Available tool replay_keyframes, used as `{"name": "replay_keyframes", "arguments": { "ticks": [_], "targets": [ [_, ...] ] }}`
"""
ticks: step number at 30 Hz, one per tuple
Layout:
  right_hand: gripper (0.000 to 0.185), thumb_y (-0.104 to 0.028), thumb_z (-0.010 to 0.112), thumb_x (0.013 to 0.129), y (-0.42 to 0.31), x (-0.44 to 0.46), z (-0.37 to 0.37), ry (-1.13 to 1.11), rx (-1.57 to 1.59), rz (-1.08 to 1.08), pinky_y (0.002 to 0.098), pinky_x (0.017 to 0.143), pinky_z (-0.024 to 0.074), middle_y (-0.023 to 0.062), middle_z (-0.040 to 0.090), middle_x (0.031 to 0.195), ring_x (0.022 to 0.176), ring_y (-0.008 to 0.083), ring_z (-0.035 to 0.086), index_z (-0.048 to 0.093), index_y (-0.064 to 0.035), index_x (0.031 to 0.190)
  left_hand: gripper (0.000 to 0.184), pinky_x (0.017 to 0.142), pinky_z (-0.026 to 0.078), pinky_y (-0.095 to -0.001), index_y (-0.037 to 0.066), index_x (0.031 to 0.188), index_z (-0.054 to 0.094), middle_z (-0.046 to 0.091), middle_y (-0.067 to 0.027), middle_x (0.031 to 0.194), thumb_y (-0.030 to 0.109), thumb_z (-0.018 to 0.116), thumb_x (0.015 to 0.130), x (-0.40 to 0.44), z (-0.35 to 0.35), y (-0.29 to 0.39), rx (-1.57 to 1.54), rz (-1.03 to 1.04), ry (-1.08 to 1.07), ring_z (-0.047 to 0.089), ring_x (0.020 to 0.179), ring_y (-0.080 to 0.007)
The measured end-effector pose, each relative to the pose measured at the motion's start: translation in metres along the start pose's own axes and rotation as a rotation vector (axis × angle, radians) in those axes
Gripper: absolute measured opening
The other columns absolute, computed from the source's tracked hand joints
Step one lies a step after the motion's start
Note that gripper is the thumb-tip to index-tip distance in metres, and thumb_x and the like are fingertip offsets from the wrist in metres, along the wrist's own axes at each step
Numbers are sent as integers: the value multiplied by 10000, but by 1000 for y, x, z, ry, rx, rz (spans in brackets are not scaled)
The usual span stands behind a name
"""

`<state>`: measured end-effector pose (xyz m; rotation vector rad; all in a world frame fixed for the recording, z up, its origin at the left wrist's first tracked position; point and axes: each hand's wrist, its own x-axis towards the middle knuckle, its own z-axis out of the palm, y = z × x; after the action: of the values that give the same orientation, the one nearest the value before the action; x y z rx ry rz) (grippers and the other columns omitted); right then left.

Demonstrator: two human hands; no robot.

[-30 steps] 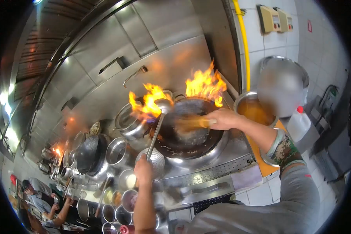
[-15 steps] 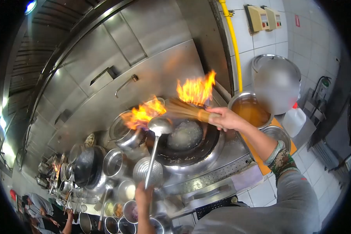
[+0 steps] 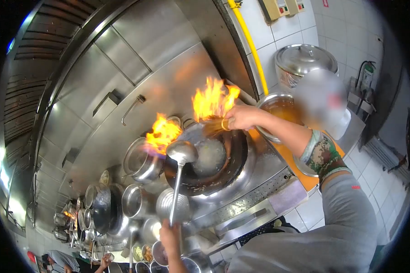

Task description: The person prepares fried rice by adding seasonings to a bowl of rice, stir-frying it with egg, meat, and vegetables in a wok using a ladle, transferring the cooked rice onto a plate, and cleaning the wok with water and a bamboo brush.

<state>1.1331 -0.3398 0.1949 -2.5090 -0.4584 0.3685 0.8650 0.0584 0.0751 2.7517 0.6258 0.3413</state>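
My right hand [image 3: 241,117] is closed round the handle end of a bamboo brush [image 3: 215,127], whose bristles reach over the far side of a dark wok [image 3: 232,168]. Cloudy liquid [image 3: 209,157] lies in the bottom of the wok. Flames [image 3: 212,100] rise behind the wok, and more flames [image 3: 162,132] burn at its left. Lower down, my left hand [image 3: 170,236] grips the long handle of a metal ladle [image 3: 182,152]. The ladle's bowl is over the left edge of the wok. Under its handle sits a perforated strainer [image 3: 173,205].
A pot of orange-brown liquid [image 3: 278,107] stands right of the wok, near a lidded steel pot [image 3: 306,59]. Left are a steel pot [image 3: 134,201], another dark wok [image 3: 100,209] and several small containers. A tap [image 3: 133,109] juts from the back wall. A co-worker [image 3: 61,260] is at lower left.
The view has shifted, moving the scene leftward. My right hand has brought the brush to the wok's far side, with its bristles now lower. The ladle stays at the wok's left edge.
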Motion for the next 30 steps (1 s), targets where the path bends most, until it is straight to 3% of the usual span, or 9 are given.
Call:
{"name": "replay_keyframes", "arguments": {
  "ticks": [4, 8, 14, 16, 20, 22, 23, 24, 30],
  "targets": [
    [538, -268, 587, 828, -9, -32, 29, 102, 444, -302, 302, 443, 501, 91, 626, 689, 505, 169, 605, 506, -114, 1336, 193, 683, 474, -489, 19, 886, 594, 647, -232, 808, 153, 683, 780, 5, 2, 7, 89, 40, 67, 606, 797, -448],
    [537, -263, 615, 859, -1, -2, 6, -48, 236, 10, 293, 419, 489, 62, 618, 708, 543, 148, 606, 481, -114, 1357, 194, 672, 483, -466, 16, 916, 604, 645, -225, 785, 144, 675, 788, 2, 13, -2, -62, 131, 82, 625, 763, -424],
    [503, -268, 576, 895, 21, 0, 43, -131, 812, -84, 249, 382, 431, 66, 633, 769, 471, 127, 534, 472, -96, 1356, 189, 576, 480, -389, 8, 902, 605, 639, -159, 702, 145, 684, 799, -9, 23, 16, -271, 166, 101, 629, 630, -329],
    [571, -233, 572, 898, 46, 28, 44, -437, 577, 150, 257, 388, 412, 37, 588, 710, 522, 126, 556, 378, -81, 1413, 140, 467, 421, -320, 44, 815, 579, 591, -63, 630, 152, 665, 838, -12, 7, 45, -740, -236, -353, 563, 519, -199],
    [495, -215, 589, 888, 25, -26, 74, 9, 880, -17, 242, 409, 416, 24, 573, 703, 502, 96, 518, 485, -116, 1362, 132, 362, 300, -220, 117, 840, 505, 380, 65, 558, 183, 569, 934, -35, -16, 77, -1754, -557, -826, 336, 398, -41],
    [472, -240, 617, 874, -3, -44, 88, 253, 712, -219, 291, 526, 503, 88, 653, 796, 587, 182, 618, 527, -147, 1328, 124, 356, 297, -213, 122, 848, 501, 387, 71, 559, 179, 555, 943, -37, -17, 84, -1953, -612, -981, 332, 395, -27],
    [490, -290, 625, 861, -8, -39, 102, 548, 347, -490, 377, 724, 537, 171, 682, 970, 807, 317, 676, 524, -172, 1325, 116, 351, 294, -207, 127, 856, 496, 394, 77, 559, 175, 541, 952, -36, -16, 92, -2152, -643, -1149, 328, 391, -14],
    [483, -306, 610, 848, -9, -39, 105, 294, 224, -393, 438, 879, 489, 215, 631, 1093, 1008, 386, 610, 544, -135, 1295, 116, 351, 294, -207, 127, 856, 496, 394, 77, 559, 175, 541, 952, -35, -16, 104, -2149, -650, -1170, 328, 391, -14],
    [518, -297, 611, 853, -4, -64, 75, 213, 258, -170, 416, 922, 470, 219, 605, 1175, 1038, 378, 601, 512, -109, 1326, 180, 358, 305, -191, 142, 814, 436, 384, 84, 579, 168, 458, 990, -36, -11, 128, -2211, -594, -1065, 341, 391, -9]
  ]
}}
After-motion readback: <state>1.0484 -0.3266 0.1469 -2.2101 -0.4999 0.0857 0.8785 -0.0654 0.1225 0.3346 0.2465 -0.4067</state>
